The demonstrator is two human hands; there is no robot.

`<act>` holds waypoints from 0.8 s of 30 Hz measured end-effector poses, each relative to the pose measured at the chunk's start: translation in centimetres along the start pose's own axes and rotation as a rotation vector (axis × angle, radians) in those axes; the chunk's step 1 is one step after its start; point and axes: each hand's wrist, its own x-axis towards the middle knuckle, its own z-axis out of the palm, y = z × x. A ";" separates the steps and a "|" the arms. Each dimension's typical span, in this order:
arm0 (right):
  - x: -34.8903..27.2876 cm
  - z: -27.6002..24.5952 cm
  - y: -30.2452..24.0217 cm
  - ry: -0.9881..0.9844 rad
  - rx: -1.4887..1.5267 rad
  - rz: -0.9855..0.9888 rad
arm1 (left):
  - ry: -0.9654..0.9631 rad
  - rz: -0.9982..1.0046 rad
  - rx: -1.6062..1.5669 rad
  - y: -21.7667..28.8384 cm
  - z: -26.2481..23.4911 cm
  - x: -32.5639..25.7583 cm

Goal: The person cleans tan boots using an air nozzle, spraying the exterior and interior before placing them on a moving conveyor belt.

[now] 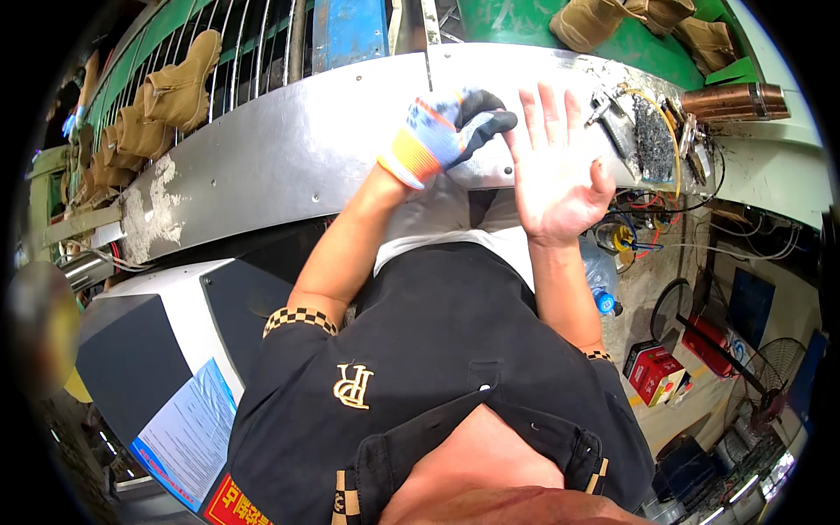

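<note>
over the metal counter (289, 149) the left hand (446, 131), gloved, seemingly curled on nothing; the right hand (556, 166) was bare, fingers spread, empty. better to glove it before touching boots (179, 83).

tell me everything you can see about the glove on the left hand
The glove is a knit work glove on the left hand: pale blue-grey fabric over the back, a dark grey coating that looks rubbery over the fingers, and an orange cuff with light stripes at the wrist. It looks worn but whole. The hand is curled, its dark fingertips pointing toward the bare right hand, close to it; contact cannot be told. It is held over the curved metal panel; whether it rests on it is unclear.
</note>
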 end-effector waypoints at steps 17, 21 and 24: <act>1.7 -1.4 1.4 -0.237 -0.358 0.326 | 0.102 0.099 0.060 -3.5 3.0 3.7; 0.9 -2.1 -3.0 -0.455 -1.229 0.053 | 0.093 -0.200 0.300 -12.4 -0.5 -0.2; 1.9 -6.6 -4.9 -0.368 -1.712 -0.439 | 0.152 -0.346 0.352 -17.9 -4.6 -4.2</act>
